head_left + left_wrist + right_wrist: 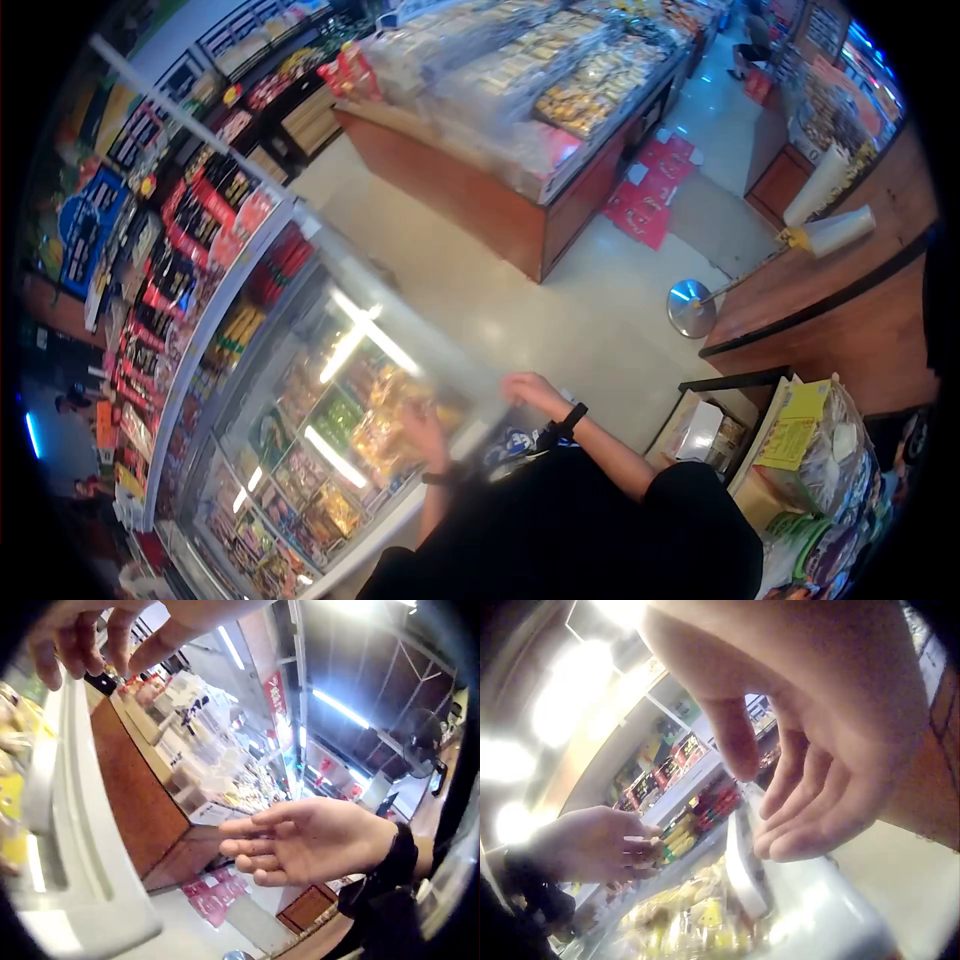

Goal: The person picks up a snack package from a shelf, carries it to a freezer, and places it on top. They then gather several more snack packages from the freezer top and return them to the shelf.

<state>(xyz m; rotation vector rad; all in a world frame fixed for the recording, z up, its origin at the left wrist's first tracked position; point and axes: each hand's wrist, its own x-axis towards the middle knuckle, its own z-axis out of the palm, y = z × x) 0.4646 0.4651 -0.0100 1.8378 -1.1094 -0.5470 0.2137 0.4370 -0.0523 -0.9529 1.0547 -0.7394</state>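
Observation:
A chest freezer (390, 505) with a pale rim and a glass top stands before me. Bagged yellow-golden food (385, 425) shows in it close to my left hand (425, 440), which overlaps the glass in the head view. That hand's fingers (120, 641) hang loosely with nothing in them. Over the freezer's corner is my right hand (538, 392); its fingers (810, 825) are relaxed, slightly bent and hold nothing. Seen from the left wrist, the right hand (322, 840) has its palm turned into view. Both wrists wear dark bands.
Shelves of red and black packets (165, 300) run along the freezer's far side. A wood-sided display counter (440, 200) piled with packaged goods stands ahead. To the right are a curved wooden counter (830, 310), a round metal post base (692, 307) and boxes of goods (700, 435).

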